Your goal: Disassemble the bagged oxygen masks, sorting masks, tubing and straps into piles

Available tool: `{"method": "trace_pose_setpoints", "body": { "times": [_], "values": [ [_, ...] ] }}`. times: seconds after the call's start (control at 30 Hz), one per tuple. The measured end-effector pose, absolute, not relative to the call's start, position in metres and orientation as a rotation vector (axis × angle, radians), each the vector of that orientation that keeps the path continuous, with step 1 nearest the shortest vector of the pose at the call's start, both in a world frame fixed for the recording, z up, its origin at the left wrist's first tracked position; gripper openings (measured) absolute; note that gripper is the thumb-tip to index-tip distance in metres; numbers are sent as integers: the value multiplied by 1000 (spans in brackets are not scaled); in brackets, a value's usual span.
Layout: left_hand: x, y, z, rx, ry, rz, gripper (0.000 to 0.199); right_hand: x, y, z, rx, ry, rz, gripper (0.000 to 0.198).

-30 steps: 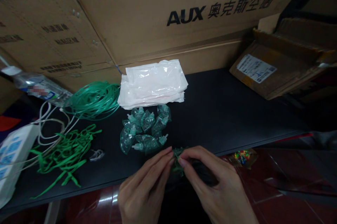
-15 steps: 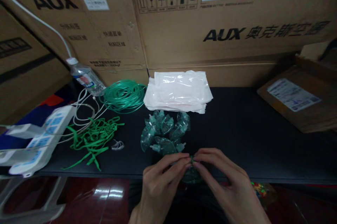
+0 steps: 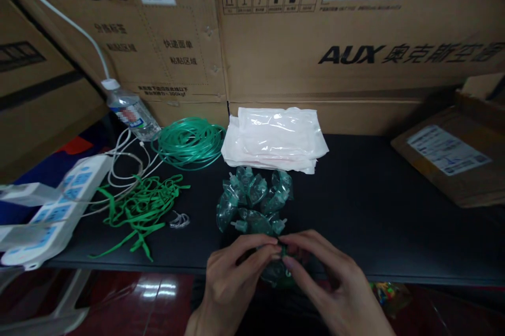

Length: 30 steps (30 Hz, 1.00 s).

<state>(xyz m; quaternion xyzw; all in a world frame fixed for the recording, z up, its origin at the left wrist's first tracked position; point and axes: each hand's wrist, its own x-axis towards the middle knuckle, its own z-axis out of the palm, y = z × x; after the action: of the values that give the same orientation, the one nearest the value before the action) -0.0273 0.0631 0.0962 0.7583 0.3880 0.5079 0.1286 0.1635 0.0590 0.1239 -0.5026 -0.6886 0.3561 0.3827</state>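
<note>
Just over the table's front edge, a clear green oxygen mask [image 3: 273,274] is held between my two hands, mostly covered by the fingers. My left hand [image 3: 239,272] pinches its upper part with thumb and forefinger. From the other side, my right hand [image 3: 333,279] is closed in a pinch at the same spot, fingertips almost touching the left ones. A bit of green shows between the fingertips, but its detail is too small to make out. Right beyond my hands lies a cluster of similar green masks [image 3: 258,191] with pale connector ends.
Behind the masks lie stacked white packets [image 3: 276,139]. Left are coiled green tubing [image 3: 189,144], green elastic straps [image 3: 138,212], small clear loops [image 3: 179,220], a power strip [image 3: 59,215] and a plastic bottle [image 3: 132,112]. Large cartons [image 3: 276,62] wall the back; another box [image 3: 453,152] stands right.
The view has shifted slightly. My hands stay pinched on the mask, which has turned a little and sits more to the left under the fingers. The right fingertips have shifted slightly.
</note>
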Motion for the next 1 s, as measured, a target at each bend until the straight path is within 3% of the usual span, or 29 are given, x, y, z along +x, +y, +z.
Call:
{"method": "trace_pose_setpoints", "body": {
  "times": [0.27, 0.5, 0.67, 0.83, 1.0],
  "values": [
    [-23, 74, 102, 2041, 1028, 1392, 18, 171, 68, 123, -1329, -1661, 1130, 7],
    [-14, 80, 102, 1981, 987, 1344, 10, 184, 66, 131, -1285, -1488, 1353, 24],
    [-9, 83, 109, 2014, 950, 1320, 9, 188, 70, 129, -1307, -1481, 1332, 19],
    [-12, 86, 128, 2129, 964, 1281, 13, 186, 69, 139, -1162, -1771, 791, 15],
    [-16, 92, 151, 2314, 946, 1243, 20, 192, 72, 153, -1100, -2104, 260, 30]
  ]
}}
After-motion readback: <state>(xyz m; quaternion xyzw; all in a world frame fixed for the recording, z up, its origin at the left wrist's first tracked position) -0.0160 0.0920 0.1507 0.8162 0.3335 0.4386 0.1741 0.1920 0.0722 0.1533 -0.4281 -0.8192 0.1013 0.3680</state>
